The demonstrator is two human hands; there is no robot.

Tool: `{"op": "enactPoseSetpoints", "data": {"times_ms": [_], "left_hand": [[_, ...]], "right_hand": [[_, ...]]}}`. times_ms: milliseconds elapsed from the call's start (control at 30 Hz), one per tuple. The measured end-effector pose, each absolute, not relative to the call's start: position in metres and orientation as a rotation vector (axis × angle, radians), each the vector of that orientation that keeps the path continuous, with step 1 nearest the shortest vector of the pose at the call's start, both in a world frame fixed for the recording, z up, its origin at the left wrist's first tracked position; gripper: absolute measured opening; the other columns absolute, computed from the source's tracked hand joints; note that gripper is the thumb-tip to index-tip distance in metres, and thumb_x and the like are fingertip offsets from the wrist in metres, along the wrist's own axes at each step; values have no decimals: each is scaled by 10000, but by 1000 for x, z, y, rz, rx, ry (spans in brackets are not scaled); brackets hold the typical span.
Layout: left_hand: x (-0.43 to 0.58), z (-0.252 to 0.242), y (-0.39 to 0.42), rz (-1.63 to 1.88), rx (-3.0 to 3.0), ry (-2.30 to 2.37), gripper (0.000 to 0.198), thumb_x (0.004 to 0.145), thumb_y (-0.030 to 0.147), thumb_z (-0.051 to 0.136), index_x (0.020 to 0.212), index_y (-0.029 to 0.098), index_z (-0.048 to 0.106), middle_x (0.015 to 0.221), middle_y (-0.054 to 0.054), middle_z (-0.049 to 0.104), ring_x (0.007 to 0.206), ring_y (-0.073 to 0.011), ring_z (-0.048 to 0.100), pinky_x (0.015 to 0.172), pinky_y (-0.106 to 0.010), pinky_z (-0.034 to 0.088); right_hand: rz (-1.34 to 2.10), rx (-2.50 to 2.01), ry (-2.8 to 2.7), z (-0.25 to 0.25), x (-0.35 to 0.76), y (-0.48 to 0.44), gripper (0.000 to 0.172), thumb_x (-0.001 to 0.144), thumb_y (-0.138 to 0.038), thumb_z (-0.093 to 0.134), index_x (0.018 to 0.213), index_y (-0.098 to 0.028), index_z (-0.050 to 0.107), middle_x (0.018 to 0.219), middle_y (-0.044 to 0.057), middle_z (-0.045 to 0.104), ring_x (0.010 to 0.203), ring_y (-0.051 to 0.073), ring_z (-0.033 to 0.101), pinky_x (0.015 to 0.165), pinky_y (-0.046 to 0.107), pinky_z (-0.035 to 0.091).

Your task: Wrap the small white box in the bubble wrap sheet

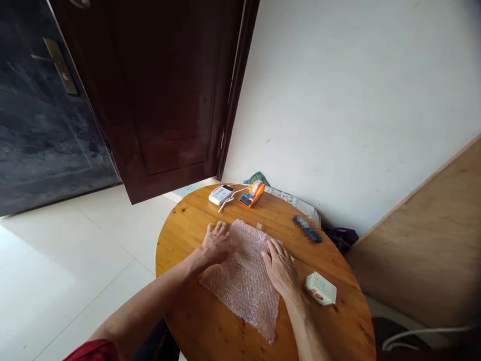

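Note:
A sheet of pinkish bubble wrap [244,281] lies flat and slightly askew on the round wooden table. My left hand [218,243] rests on its left edge, fingers stretched out toward the far side. On the opposite edge, my right hand [280,265] lies with its fingers extended over the wrap. Neither hand grips anything. To the right of my right hand sits a small pale green box [321,289] with a red mark. An orange tape dispenser [254,193] stands beyond the wrap's far edge.
A white device with a cable [221,194] sits at the back of the wooden table [180,230]. A dark, partly blurred object [308,229] lies at the right. Behind are a white wall, a dark red door [161,100] and a wooden board [421,240].

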State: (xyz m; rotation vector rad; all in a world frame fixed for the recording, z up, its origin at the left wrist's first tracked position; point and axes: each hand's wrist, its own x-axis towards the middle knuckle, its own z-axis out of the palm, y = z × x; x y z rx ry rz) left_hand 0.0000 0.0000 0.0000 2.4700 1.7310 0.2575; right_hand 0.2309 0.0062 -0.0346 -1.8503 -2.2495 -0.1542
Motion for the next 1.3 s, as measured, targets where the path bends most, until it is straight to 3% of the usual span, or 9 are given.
{"op": "enactPoseSetpoints", "data": {"times_ms": [67,167,267,500,633,767,900,1133,1300], "left_hand": [[-3,-2,-15,358,2486,1720,589,952,499,454,1422,145,473,1571,-206,320,1470,-359,263,1160,-600,243],[-2,-12,-33,402,2653,1364,757,888,686,453,1485,223,399,1620,-151,229,1494,-352,194,1184,-599,185],[-2,-27,-39,381,2640,1277,868,844,791,388,1514,240,351,1608,-155,263,1490,-375,192,1168,-656,142],[-4,-38,-36,466,2636,1311,888,815,822,392,1485,239,407,1588,-156,312,1482,-385,209,1163,-667,146],[-5,-35,-39,474,2675,1325,849,830,783,438,1477,233,420,1584,-151,323,1475,-375,233,1172,-641,165],[-7,-30,-43,362,2689,1364,667,896,544,532,1479,242,416,1589,-131,320,1483,-344,224,1189,-598,152],[-8,-22,-45,212,2704,1367,809,796,506,635,1504,218,370,1611,-146,262,1494,-345,188,1199,-583,106],[-7,-15,-46,143,2694,1405,723,842,436,581,1500,218,378,1612,-134,267,1494,-332,200,1198,-567,122],[-9,-19,-44,119,2693,1407,746,847,449,578,1517,217,349,1620,-129,244,1499,-332,182,1201,-567,111]], "right_hand": [[-142,-1863,-2237,-33,229,4,481,996,-319,352,1393,-100,512,1490,151,477,1398,302,403,1100,464,369],[-131,-1876,-2222,-32,227,3,479,1001,-312,350,1402,-99,501,1497,145,469,1406,299,390,1113,454,349],[-154,-1890,-2206,-31,225,0,479,999,-315,358,1400,-92,497,1510,164,445,1393,296,408,1095,439,366],[-334,-1903,-2153,1,211,-17,444,992,-267,354,1336,-62,547,1493,226,439,1359,347,434,1042,482,390],[-330,-1815,-2145,31,230,-37,438,974,-332,404,1335,-135,557,1478,177,472,1325,318,475,1029,473,401],[-196,-1949,-2095,39,278,-55,567,871,-415,550,1378,-164,512,1473,169,480,1312,336,485,1010,487,406],[-3,-2089,-2021,26,311,-68,652,799,-400,617,1390,-152,498,1408,171,544,1277,343,512,1002,471,410],[58,-1579,-1972,44,253,-72,390,935,-357,509,1272,-181,598,1334,125,610,1237,273,553,1038,431,401],[387,-1330,-2340,56,191,-58,320,1016,-332,397,1074,-205,685,1065,67,729,1010,210,646,890,330,418]]}}
